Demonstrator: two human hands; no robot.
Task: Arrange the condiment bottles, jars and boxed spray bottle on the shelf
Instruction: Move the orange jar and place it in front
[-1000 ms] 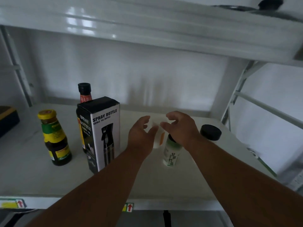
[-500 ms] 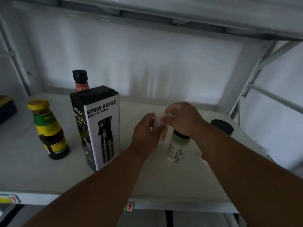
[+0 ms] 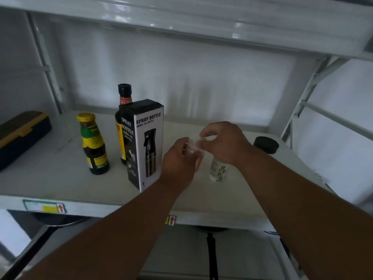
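- Small clear jar [image 3: 194, 147] is now lifted a bit, in the middle of the shelf [image 3: 50, 178], right of the spray bottle box [image 3: 144, 142].
- Left hand [image 3: 179, 160] holds it; right hand [image 3: 222, 142] pinches its top.
- It looks ready to be placed.

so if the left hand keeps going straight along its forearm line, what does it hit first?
The small clear jar the left hand already grips together with the right hand. Past that, probably bare shelf and the back wall; depth is unclear.
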